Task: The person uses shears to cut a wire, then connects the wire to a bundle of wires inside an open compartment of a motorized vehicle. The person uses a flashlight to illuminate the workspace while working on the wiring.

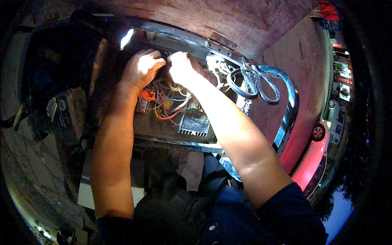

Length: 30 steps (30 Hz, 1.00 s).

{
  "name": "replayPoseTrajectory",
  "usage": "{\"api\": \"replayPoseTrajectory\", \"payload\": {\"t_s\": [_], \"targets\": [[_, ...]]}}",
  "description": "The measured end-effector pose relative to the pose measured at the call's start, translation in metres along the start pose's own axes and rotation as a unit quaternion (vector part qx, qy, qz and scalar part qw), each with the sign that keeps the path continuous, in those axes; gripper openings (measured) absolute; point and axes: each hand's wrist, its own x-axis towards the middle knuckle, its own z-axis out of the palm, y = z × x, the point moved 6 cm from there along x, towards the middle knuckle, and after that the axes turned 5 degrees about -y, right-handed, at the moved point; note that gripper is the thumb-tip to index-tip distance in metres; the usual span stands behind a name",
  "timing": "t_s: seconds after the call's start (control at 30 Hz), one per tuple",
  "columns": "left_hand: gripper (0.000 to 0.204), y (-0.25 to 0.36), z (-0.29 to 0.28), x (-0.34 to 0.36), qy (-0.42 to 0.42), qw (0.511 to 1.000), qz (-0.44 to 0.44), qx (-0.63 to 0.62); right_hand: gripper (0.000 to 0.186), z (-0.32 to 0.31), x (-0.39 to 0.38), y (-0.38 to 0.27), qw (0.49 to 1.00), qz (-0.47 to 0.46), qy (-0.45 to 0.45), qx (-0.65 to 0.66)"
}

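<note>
My left hand and my right hand work close together over the far side of an open metal compartment. Fingers on both are curled in a pinch; whatever they grip is hidden by glare and by the hands. Below them runs a tangle of coloured wires, red, yellow, blue and white. An orange connector sits under my left wrist. Beside my right forearm lies a finned metal box. White connectors with leads are to the right of my right hand.
Dark-handled scissors rest at the compartment's right edge, near a curved metal tube. A raised wooden panel hinges at the back. A bright lamp shines at upper left. A dark battery-like block stands left; a red car is far right.
</note>
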Motion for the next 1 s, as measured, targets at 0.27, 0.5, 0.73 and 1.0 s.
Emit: {"api": "replayPoseTrajectory", "payload": {"t_s": [0.27,0.5,0.73,1.0], "targets": [[0.015,0.008,0.001,0.007,-0.009,0.999,0.019,0.033,0.030,0.026,0.011,0.023,0.998,0.017,0.055,0.037],[0.016,-0.008,0.014,0.007,-0.026,0.986,-0.156,-0.047,0.024,-0.005,0.000,0.003,0.998,0.042,0.038,0.004],[0.028,-0.028,0.030,0.003,-0.094,0.922,-0.288,-0.239,0.021,-0.005,-0.001,0.002,0.998,0.045,0.028,0.017],[0.025,-0.004,-0.003,-0.001,0.063,0.998,-0.002,-0.003,0.023,0.002,0.017,0.009,0.998,0.000,0.007,-0.066]]}}
